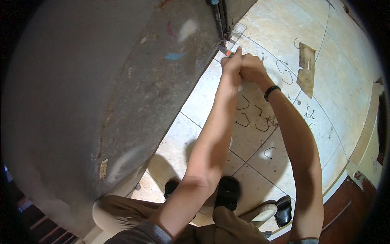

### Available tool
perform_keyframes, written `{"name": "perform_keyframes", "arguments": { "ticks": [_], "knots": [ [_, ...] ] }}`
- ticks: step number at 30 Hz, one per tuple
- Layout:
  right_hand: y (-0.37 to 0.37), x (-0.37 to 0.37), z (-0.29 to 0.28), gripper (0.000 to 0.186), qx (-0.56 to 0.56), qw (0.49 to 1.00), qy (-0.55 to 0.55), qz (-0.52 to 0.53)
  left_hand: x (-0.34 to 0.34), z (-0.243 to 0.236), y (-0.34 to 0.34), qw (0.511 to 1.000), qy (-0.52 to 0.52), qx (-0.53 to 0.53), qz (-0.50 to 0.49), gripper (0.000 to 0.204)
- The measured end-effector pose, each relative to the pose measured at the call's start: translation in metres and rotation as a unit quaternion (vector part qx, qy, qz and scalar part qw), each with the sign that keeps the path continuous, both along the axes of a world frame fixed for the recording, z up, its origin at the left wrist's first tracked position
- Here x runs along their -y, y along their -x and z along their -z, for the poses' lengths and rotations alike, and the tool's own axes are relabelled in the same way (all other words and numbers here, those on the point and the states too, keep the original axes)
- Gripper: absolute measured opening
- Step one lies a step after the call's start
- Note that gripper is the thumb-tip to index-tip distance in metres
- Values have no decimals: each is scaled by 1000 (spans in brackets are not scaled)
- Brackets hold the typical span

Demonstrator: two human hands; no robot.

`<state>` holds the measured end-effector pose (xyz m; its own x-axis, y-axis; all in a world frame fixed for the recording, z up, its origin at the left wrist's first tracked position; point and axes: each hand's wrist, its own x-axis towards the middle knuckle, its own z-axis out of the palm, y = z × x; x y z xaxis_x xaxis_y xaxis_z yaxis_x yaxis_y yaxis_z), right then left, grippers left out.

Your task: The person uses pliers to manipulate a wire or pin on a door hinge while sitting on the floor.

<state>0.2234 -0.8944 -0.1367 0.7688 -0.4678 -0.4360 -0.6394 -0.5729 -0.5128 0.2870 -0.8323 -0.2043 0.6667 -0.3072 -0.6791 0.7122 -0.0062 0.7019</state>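
My left hand (232, 64) is closed on a tool with an orange part (230, 54) and a metal head; most of its handle is hidden. The head reaches the foot of two dark upright pipes (221, 24), where the wall meets the floor. Right beside it, touching the left, my right hand (252, 67) is closed too, its fingers turned away. Whether it grips the same tool is hidden. A black band (271, 92) circles my right wrist. Both arms are stretched far forward.
Bent thin wire pieces (243, 119) lie scattered on the pale floor tiles (178, 136). A brown flat board (306, 69) lies to the right. The grey stained wall (134, 85) fills the left. Dark shoes (228, 191) stand below, with another black shoe (283, 210) near a doorway edge.
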Motion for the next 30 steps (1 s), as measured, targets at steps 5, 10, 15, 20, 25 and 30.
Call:
{"name": "perform_keyframes", "arguments": {
  "ticks": [5,10,15,20,25,30],
  "knots": [
    [3,-6,22,28,75,964,250,45,-11,-36,17,990,127,-43,46,43],
    [2,-11,29,22,127,944,301,48,-67,-53,44,992,73,98,37,47],
    [8,-4,37,24,16,985,-146,86,-163,-132,96,982,-37,186,23,48],
    [5,8,13,29,-86,853,-487,165,-243,-202,119,939,-80,335,7,29],
    [-17,10,-15,29,-76,988,105,-89,-321,-293,143,846,-176,500,-51,24],
    [1,18,-38,19,19,902,431,-33,-411,-355,174,698,-397,596,6,30]
  ]
}}
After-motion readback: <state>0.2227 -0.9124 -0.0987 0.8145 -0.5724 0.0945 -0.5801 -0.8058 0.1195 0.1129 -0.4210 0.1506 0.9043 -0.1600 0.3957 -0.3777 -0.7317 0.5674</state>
